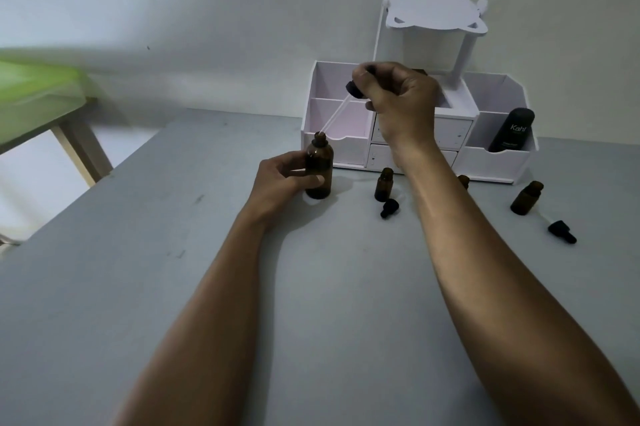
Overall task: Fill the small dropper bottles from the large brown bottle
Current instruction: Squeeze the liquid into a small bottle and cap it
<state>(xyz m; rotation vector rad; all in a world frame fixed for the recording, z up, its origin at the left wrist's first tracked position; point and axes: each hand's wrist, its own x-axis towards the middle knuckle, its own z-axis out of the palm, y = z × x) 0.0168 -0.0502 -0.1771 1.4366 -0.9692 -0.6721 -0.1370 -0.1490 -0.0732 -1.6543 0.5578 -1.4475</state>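
On the grey desk (173, 287), the left hand (277, 180) wraps its grip around the upright, uncapped large brown bottle (319, 169), while the right hand (398, 96) pinches a black-capped dropper (354, 88), its tilted glass tip at the bottle's mouth.

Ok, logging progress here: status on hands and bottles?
Left hand grips large brown bottle. Right hand holds dropper, tip at bottle mouth. Small bottles open. Nothing blocking.

Small bottles (383, 184) before organizer (415, 135)
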